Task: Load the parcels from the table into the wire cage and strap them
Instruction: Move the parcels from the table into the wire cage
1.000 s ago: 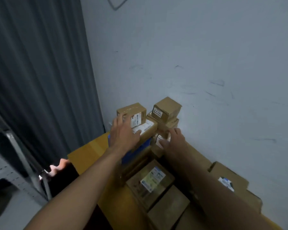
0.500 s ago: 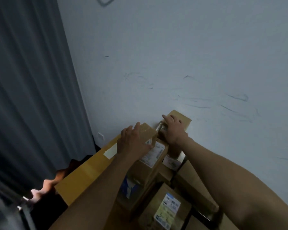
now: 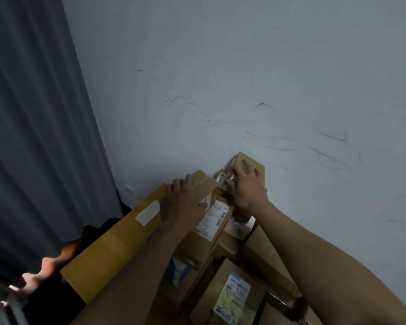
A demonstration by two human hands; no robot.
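Both hands have climbed from the lower boxes onto the top two. The taped box (image 3: 204, 181) lies under the left hand (image 3: 185, 200), whose fingers curl over its far edge, and the small box (image 3: 242, 160) is gripped under the right hand (image 3: 246, 186), beside the wall (image 3: 267, 90). Both are plain brown cardboard with white labels by the thumbs. With a pile of boxes (image 3: 232, 294) below the wrists, loading seems barely begun and strapping remains.
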